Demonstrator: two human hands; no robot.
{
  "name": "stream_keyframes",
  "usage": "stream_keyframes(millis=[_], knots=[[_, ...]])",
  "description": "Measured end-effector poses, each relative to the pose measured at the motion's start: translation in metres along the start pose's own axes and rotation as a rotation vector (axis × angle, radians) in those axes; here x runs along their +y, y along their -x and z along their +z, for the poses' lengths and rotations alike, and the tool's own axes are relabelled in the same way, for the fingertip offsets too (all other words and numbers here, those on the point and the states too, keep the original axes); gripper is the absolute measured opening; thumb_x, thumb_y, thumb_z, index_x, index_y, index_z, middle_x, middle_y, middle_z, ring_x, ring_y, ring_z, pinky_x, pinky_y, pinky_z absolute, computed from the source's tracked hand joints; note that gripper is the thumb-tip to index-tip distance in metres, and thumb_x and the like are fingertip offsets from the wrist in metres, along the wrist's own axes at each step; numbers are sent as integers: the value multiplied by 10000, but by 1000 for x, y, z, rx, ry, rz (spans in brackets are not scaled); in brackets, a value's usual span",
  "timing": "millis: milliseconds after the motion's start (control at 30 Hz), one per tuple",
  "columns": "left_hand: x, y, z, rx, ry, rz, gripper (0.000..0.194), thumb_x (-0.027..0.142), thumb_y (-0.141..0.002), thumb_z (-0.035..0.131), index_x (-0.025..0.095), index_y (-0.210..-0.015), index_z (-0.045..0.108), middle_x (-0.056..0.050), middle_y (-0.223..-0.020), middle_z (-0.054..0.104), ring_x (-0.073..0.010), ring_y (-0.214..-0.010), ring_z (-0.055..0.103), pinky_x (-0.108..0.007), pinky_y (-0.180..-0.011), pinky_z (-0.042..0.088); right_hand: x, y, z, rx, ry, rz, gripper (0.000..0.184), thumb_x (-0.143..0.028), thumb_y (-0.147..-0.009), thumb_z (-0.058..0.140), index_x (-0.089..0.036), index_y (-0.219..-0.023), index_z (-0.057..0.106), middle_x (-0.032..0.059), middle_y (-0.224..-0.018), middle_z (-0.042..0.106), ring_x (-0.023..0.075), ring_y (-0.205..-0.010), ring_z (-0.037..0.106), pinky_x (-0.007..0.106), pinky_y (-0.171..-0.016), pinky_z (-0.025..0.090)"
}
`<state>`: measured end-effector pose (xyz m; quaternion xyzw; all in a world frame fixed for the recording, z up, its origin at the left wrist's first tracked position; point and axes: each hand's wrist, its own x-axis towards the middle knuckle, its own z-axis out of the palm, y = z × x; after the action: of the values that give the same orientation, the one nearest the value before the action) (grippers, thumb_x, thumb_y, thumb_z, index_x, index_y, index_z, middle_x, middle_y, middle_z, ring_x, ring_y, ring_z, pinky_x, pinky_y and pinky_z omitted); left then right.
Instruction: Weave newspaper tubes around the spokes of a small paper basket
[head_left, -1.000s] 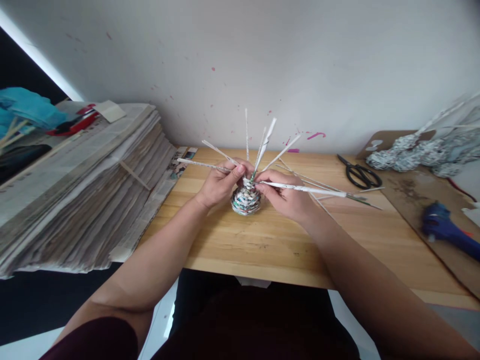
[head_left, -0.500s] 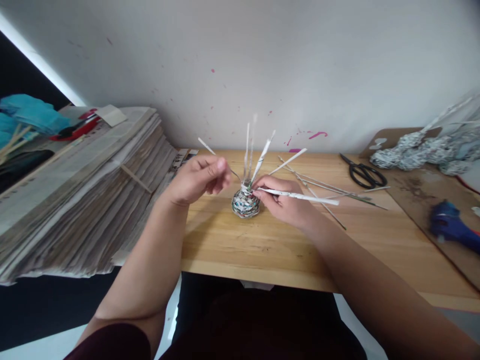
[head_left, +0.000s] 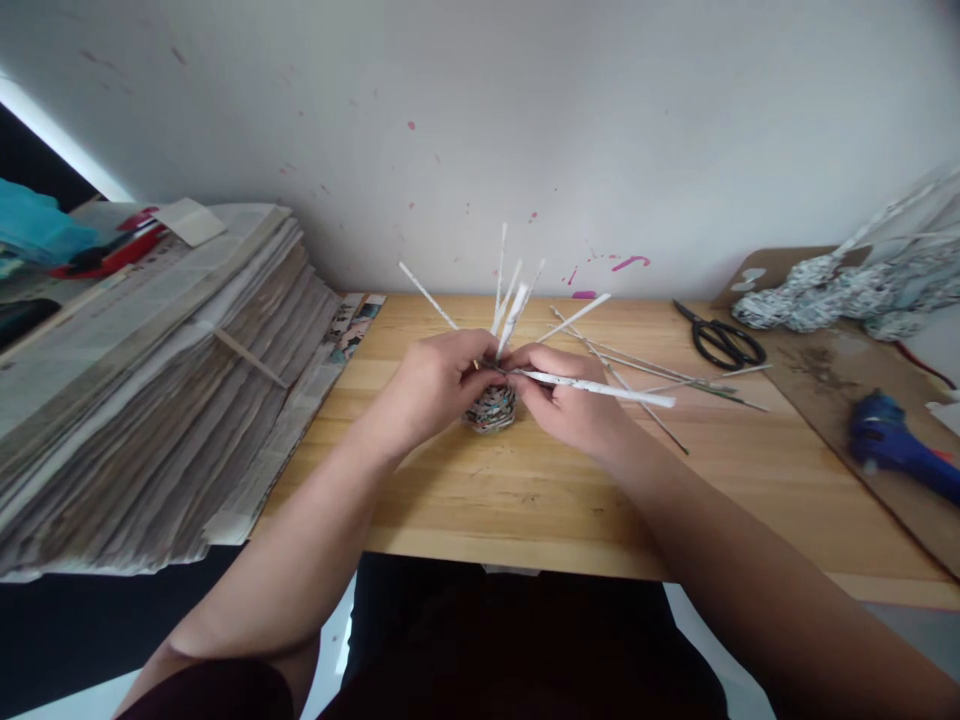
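Observation:
A small round woven paper basket (head_left: 491,412) stands on the wooden table, with several rolled paper sticks (head_left: 514,318) rising and fanning out from its neck. My left hand (head_left: 446,385) is closed at the left of the neck, thumb and fingers pinched on the woven rim. From the right, my right hand (head_left: 559,395) pinches the neck too, and a white rolled paper tube (head_left: 600,386) runs out over its fingers to the right. The fingertips of both hands nearly meet and hide the neck between them.
Loose thin sticks (head_left: 660,372) lie right of the basket, near black-handled scissors (head_left: 720,340). A blue glue gun (head_left: 900,445) rests on brown board (head_left: 810,380) at far right, below woven paper pieces (head_left: 802,295). A tall stack of newspapers (head_left: 187,400) stands left.
My left hand has come down and right from beside the basket onto its neck. My right hand stays at the neck with the paper tube. The view has shifted slightly.

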<state>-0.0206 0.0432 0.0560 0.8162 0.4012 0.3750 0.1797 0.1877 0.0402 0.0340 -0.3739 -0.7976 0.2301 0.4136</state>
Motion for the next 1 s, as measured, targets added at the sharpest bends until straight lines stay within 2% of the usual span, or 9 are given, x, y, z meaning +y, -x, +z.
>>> stream_keyframes(millis=[100,267,433,533,633,767,867,1000], knots=[[1,0,0,-20,-5,-27,88,128,-872,715,183,-931,751,-19,-757,720,-139,-660,623,-249,-620,448,-1,-1,-2,-19,-40,53,114,-201,-933,652,-222,-964,759,34,-934,805,180,-803,717,317,-701,519],[2,-1,-3,-49,81,-33,135,109,-854,705,177,-965,736,-33,-854,759,-141,-716,651,-252,-655,473,4,-2,-5,-9,-215,143,146,-302,-920,693,-186,-965,769,53,-867,785,156,-680,660,317,-616,492],[-2,0,-1,-25,138,-46,137,118,-843,711,172,-968,729,-18,-819,751,-120,-668,643,-234,-621,471,1,-4,-10,-13,-197,246,237,-358,-918,695,-191,-750,698,5,-669,667,119,-588,550,295,-544,392],[-4,1,0,-40,172,-58,151,156,-843,738,175,-992,740,-27,-838,768,-133,-694,672,-239,-640,500,-2,-5,-14,-64,-306,292,295,-361,-937,666,-196,-692,655,-21,-601,593,103,-552,491,280,-516,353],[-4,1,0,-61,198,-45,193,163,-842,746,185,-1033,770,-42,-892,797,-154,-758,706,-247,-666,524,-4,-5,-15,-51,-347,266,326,-409,-954,662,-199,-704,668,-14,-623,599,113,-584,516,285,-534,385],[-3,0,0,-66,186,-21,193,202,-838,768,201,-1027,807,-54,-953,817,-174,-812,726,-260,-690,546,-11,-3,-12,92,-273,212,270,-416,-935,703,-206,-765,701,5,-698,667,134,-646,587,305,-594,466],[-3,-1,1,-90,168,-30,185,227,-836,779,199,-1015,817,-57,-927,816,-172,-786,722,-254,-665,541,-18,-3,-8,178,-329,256,239,-431,-922,719,-207,-841,718,26,-767,729,152,-694,661,319,-639,538],[-3,-1,0,-110,150,-56,205,276,-836,801,182,-1019,815,-58,-881,809,-151,-690,692,-249,-627,525,-21,-6,-6,191,-469,340,280,-479,-916,724,-201,-907,696,45,-798,751,156,-699,694,316,-632,581]])
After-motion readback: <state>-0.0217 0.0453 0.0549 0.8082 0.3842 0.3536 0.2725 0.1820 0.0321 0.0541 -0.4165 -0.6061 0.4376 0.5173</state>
